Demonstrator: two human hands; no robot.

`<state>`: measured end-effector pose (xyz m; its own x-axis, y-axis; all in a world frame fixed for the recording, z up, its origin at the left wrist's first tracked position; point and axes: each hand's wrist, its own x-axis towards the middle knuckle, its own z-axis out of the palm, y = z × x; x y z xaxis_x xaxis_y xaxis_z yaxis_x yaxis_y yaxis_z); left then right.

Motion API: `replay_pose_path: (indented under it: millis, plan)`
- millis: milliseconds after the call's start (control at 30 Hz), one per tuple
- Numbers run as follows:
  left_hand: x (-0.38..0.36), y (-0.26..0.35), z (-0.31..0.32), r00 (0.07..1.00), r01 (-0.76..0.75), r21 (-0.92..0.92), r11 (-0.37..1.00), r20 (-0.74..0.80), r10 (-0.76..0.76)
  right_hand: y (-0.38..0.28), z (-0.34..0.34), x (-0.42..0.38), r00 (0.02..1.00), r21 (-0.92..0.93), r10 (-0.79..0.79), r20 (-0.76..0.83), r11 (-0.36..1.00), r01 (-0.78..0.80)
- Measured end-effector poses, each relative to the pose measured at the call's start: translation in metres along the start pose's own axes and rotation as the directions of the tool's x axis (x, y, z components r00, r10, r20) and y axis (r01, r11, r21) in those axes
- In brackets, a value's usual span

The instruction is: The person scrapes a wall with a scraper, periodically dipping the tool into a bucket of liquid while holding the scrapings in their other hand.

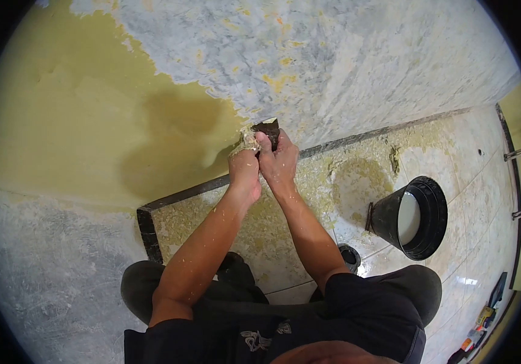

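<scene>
My right hand (pixel 280 161) is closed round a scraper (pixel 267 129) whose dark, flat blade meets the wall. Pressed up beside it, my left hand (pixel 245 173) is also closed at the scraper, its fingers caked with pale paint flakes. Both hands hide the handle. The blade sits at the ragged border between yellow-green paint (pixel 84 115) on the left and the bared, whitish-grey wall (pixel 345 67) on the right. Small flakes stick to both forearms.
A black bucket (pixel 436 218) holding whitish liquid stands on the tiled floor to the right. Paint scrapings (pixel 260 242) cover the floor along the dark skirting (pixel 191 192). Several tools (pixel 485 318) lie at the far right. My knees are bent on both sides.
</scene>
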<state>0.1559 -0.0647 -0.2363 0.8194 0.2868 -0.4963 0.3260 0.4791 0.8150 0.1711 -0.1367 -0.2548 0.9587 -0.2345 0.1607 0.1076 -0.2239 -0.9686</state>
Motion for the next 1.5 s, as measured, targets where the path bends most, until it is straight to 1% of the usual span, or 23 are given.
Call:
replay_pose_path:
  millis: [67, 133, 200, 333, 400, 433, 467, 533, 767, 867, 933, 967, 1000, 1033, 1067, 1167, 1200, 1233, 1267, 1333, 1367, 1433, 1500]
  plan:
    - [-0.005, 0.009, 0.007, 1.000, -0.029, -0.071, 0.997, -0.013, 0.028, -0.003, 0.003, 0.004, 1.000, 0.029, 0.007, 0.015, 1.000, -0.008]
    - [0.002, 0.001, 0.004, 0.998, -0.041, -0.021, 0.999, -0.044, 0.040, 0.008, 0.009, 0.005, 1.000, 0.066, -0.026, -0.013, 0.997, 0.026]
    - [0.004, -0.005, 0.006, 0.992, -0.117, 0.032, 0.993, -0.046, 0.119, 0.016, 0.011, 0.005, 0.998, 0.189, -0.040, -0.039, 0.981, 0.046]
    - [0.026, -0.032, 0.004, 0.994, -0.099, 0.118, 0.988, -0.036, 0.104, 0.045, 0.007, 0.006, 0.987, 0.205, -0.086, -0.133, 0.972, 0.112]
    - [0.025, -0.035, 0.004, 1.000, -0.013, 0.071, 0.997, -0.015, 0.014, 0.039, -0.002, 0.005, 0.998, 0.073, 0.003, -0.056, 0.997, 0.001]
    - [0.011, -0.023, 0.011, 0.998, 0.051, 0.072, 0.996, -0.047, -0.048, 0.029, -0.006, 0.005, 0.995, 0.038, 0.098, -0.007, 0.994, -0.098]
    - [0.010, -0.023, 0.009, 0.998, 0.054, 0.076, 0.996, -0.049, -0.050, 0.028, -0.006, 0.002, 0.995, 0.038, 0.103, -0.008, 0.994, -0.102]
    - [0.011, -0.019, 0.010, 0.999, 0.026, -0.011, 1.000, -0.031, -0.026, 0.022, -0.003, 0.003, 0.998, 0.044, 0.029, -0.050, 0.999, -0.027]
    - [0.000, 0.000, 0.013, 1.000, 0.000, -0.111, 0.994, 0.011, 0.001, -0.004, -0.007, 0.011, 0.997, 0.008, 0.061, 0.050, 0.998, -0.062]
    - [-0.003, 0.002, 0.020, 0.999, -0.031, -0.080, 0.996, -0.041, 0.028, -0.007, -0.006, 0.011, 0.999, 0.073, 0.019, 0.033, 0.997, -0.022]
    - [0.001, -0.002, 0.020, 0.988, -0.150, -0.058, 0.987, -0.028, 0.149, -0.014, -0.007, 0.017, 0.999, 0.035, -0.033, 0.017, 0.999, 0.032]
    - [0.001, -0.003, 0.018, 0.991, -0.135, -0.053, 0.989, -0.031, 0.134, -0.016, -0.009, 0.019, 0.997, 0.005, -0.081, -0.005, 0.997, 0.081]
    - [0.001, 0.000, 0.016, 0.994, -0.109, -0.108, 0.988, 0.018, 0.112, -0.014, -0.008, 0.019, 0.998, 0.003, -0.066, -0.008, 0.998, 0.066]
    - [0.003, 0.005, 0.016, 0.992, -0.090, -0.158, 0.983, 0.075, 0.103, -0.014, -0.006, 0.022, 0.997, 0.039, -0.071, -0.005, 0.997, 0.071]
    - [0.006, 0.003, 0.015, 0.991, -0.093, -0.144, 0.985, 0.081, 0.105, -0.017, -0.004, 0.023, 0.997, 0.078, -0.080, -0.003, 0.994, 0.080]
    - [0.020, -0.011, 0.019, 0.986, -0.166, -0.229, 0.959, -0.011, 0.168, -0.016, -0.005, 0.023, 0.998, 0.158, -0.042, 0.048, 0.987, 0.034]
    - [0.022, -0.017, 0.019, 0.985, -0.174, -0.151, 0.973, -0.017, 0.173, -0.005, -0.005, 0.022, 0.997, 0.154, -0.040, 0.058, 0.988, 0.030]
    - [0.021, -0.024, 0.019, 0.984, -0.176, -0.067, 0.982, -0.018, 0.175, 0.013, -0.005, 0.020, 0.997, 0.126, -0.071, 0.000, 0.990, 0.071]
    - [0.027, -0.038, 0.017, 0.985, -0.173, -0.066, 0.983, -0.016, 0.173, 0.031, -0.005, 0.020, 0.992, 0.097, -0.109, -0.066, 0.989, 0.115]
    - [0.049, -0.073, 0.010, 0.995, -0.081, 0.019, 0.997, 0.055, 0.079, 0.070, -0.008, 0.014, 0.994, 0.115, -0.078, -0.080, 0.989, 0.087]
    - [0.052, -0.087, 0.010, 0.999, -0.041, -0.016, 0.999, 0.028, 0.042, 0.089, -0.009, 0.012, 0.997, 0.090, -0.041, -0.060, 0.995, 0.047]
    - [0.054, -0.094, 0.011, 0.999, 0.005, -0.045, 0.999, 0.040, -0.004, 0.095, -0.017, 0.009, 1.000, 0.020, 0.026, -0.005, 0.999, -0.025]
    - [0.055, -0.099, 0.013, 0.998, 0.045, -0.073, 0.996, 0.054, -0.041, 0.090, -0.022, 0.010, 1.000, -0.008, 0.013, 0.000, 1.000, -0.013]
